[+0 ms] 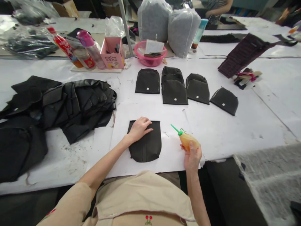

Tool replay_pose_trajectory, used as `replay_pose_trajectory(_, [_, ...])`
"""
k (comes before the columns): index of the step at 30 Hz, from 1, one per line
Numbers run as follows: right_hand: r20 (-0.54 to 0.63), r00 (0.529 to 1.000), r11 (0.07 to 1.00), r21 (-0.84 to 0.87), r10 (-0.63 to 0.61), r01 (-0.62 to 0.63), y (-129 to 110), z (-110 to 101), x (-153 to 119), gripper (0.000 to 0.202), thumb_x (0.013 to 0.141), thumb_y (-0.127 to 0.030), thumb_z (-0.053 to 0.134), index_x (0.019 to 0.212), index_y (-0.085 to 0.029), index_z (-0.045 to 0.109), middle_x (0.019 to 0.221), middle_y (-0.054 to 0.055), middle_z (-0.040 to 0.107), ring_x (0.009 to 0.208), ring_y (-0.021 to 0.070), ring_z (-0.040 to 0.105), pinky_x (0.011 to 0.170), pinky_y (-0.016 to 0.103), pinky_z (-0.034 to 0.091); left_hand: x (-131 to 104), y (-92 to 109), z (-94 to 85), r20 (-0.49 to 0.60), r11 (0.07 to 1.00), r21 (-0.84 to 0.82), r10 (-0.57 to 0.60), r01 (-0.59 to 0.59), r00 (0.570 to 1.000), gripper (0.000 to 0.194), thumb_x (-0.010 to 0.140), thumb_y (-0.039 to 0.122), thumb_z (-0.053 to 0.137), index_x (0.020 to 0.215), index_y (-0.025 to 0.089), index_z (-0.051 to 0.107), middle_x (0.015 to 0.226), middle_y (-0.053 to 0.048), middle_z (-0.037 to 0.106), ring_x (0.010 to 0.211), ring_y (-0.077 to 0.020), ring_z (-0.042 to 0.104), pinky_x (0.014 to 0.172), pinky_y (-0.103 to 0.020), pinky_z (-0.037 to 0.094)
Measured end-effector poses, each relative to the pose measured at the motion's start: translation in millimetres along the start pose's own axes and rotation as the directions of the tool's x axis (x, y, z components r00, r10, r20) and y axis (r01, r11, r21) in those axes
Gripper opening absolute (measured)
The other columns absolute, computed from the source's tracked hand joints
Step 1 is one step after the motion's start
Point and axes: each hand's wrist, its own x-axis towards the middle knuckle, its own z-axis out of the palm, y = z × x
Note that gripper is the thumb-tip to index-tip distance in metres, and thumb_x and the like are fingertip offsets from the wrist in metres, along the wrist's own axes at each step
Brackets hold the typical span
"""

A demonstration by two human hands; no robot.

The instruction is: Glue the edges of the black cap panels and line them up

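Note:
A black fabric piece (147,146) with a straight top edge and rounded bottom lies flat on the white table (174,157). My left hand (139,128) rests on its upper left part, fingers apart and pointing right. To the right of the piece, my right hand (194,155) is wrapped round a soft bottle (188,141) of yellowish liquid. The bottle's thin green nozzle points up and to the left, clear of the fabric. Beyond my hands lie several similar black pieces (175,92), some stacked, with small white marks near their straight edges.
A heap of black pieces (80,100) covers the left side. Behind are bottles (90,47), a pink box (113,55), a pink basket (150,59) and a metal pole (126,28). A dark purple stack (242,56) leans at the right. A person's arm (219,11) shows far back.

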Motion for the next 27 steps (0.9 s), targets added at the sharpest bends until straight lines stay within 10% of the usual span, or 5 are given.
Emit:
replay_pose_trajectory(7, [0.142,0.989,0.975,-0.206,-0.053,0.081,-13.5,30.4,-0.5,0.057,0.070,-0.045,0.091,0.110,-0.021,0.059,0.100,0.003,0.068,0.070,0.0188,0.070,0.052,0.032,0.061,-8.1,21.2,0.9,0.127,0.987,0.112,-0.126,0.112,0.984,0.080,0.075,0.062,0.085,0.139,0.020,0.060,0.143,-0.016,0.059,0.130,-0.0341,0.053,0.100,-0.044,0.044])
replay_pose_trajectory(27, [0.401,0.893,0.708,-0.568,-0.205,0.419,-15.1,52.2,34.3,0.061,0.076,-0.055,0.084,0.122,-0.021,0.062,0.115,0.008,0.069,0.097,0.0259,0.068,0.076,0.038,0.061,-8.7,29.1,-2.6,0.157,0.981,0.092,-0.184,0.171,0.970,0.084,0.074,0.061,0.086,0.142,0.021,0.058,0.149,-0.016,0.056,0.134,-0.0338,0.049,0.103,-0.044,0.041])
